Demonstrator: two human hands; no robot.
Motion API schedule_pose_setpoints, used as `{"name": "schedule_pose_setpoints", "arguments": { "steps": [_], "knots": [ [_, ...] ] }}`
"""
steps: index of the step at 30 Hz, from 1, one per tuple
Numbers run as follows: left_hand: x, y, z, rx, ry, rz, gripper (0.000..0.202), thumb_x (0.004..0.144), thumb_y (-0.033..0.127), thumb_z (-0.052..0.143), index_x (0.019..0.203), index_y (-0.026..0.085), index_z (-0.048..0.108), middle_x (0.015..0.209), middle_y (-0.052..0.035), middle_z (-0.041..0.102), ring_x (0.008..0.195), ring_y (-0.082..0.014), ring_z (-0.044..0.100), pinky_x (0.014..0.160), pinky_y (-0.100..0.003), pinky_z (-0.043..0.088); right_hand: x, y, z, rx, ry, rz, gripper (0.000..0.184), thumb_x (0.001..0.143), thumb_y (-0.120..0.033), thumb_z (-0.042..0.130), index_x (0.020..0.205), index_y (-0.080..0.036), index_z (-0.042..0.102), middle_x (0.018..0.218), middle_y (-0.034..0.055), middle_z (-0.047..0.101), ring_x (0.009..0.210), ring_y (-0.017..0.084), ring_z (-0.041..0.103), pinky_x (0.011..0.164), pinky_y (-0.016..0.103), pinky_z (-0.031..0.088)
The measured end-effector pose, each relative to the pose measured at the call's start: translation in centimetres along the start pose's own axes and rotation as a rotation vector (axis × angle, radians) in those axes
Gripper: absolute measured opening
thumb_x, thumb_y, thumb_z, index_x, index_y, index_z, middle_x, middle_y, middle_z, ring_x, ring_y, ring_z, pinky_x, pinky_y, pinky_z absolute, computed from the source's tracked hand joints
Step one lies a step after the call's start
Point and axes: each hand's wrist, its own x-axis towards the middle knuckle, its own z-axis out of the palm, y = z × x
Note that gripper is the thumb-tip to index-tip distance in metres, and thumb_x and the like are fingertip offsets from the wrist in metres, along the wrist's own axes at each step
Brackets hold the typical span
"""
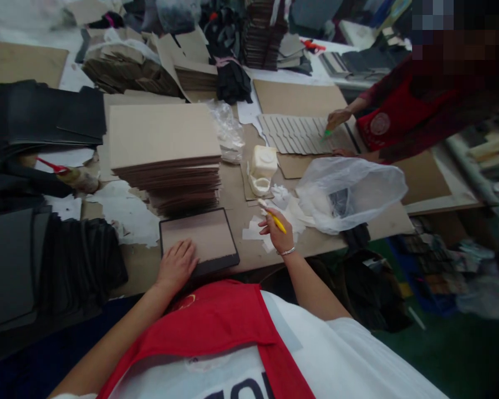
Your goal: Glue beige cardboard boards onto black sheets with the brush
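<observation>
My left hand [177,265] lies with its fingers stretched over a tan board panel [208,235] with a black border, at the table's front edge. To the right, my right hand [278,230] is closed around a yellow-handled brush [278,220], whose pale tip points toward a cream plastic container [263,162]. White paper scraps [253,230] lie beneath and beside this hand. Directly behind the panel rises a tall stack of tan boards [164,133].
Black sheets [45,116] and folded black pieces [79,260] crowd the left side. A clear plastic bag [357,191] rests at the right. Across the table, a co-worker's hand [339,117] holds a green tool over a strip-lined sheet [295,133]. A red-tipped bottle [77,178] lies left.
</observation>
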Motion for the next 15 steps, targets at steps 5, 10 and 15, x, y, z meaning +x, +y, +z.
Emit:
{"name": "schedule_pose_setpoints", "arguments": {
  "steps": [5,10,15],
  "knots": [
    [0.3,0.4,-0.8,0.028,-0.031,0.013,0.041,0.087,0.036,0.042,0.120,0.018,0.055,0.132,-0.0112,0.050,0.121,-0.0288,0.044,0.097,-0.042,0.037,-1.8,8.6,1.3,-0.642,-0.067,-0.117,0.023,0.086,-0.025,0.048,0.105,-0.015,0.057,0.088,0.0088,0.064,0.082,0.018,0.059,0.074,0.028,0.046],
    [0.5,0.7,-1.2,0.056,-0.055,-0.001,0.041,0.086,0.036,0.043,0.121,0.017,0.055,0.132,-0.0116,0.051,0.120,-0.0287,0.044,0.097,-0.042,0.037,-2.6,13.6,4.5,-0.847,-0.128,-0.229,0.027,0.082,-0.011,0.046,0.104,-0.011,0.060,0.082,0.0125,0.058,0.083,0.022,0.050,0.074,0.032,0.041],
    [0.5,0.9,-1.3,0.078,-0.087,-0.015,0.042,0.086,0.037,0.043,0.122,0.018,0.054,0.133,-0.0102,0.049,0.121,-0.0278,0.044,0.097,-0.041,0.036,-3.0,14.8,4.2,-0.801,-0.119,-0.241,0.030,0.082,-0.009,0.042,0.105,-0.014,0.062,0.077,0.0091,0.057,0.077,0.020,0.049,0.071,0.030,0.040]
  ]
}}
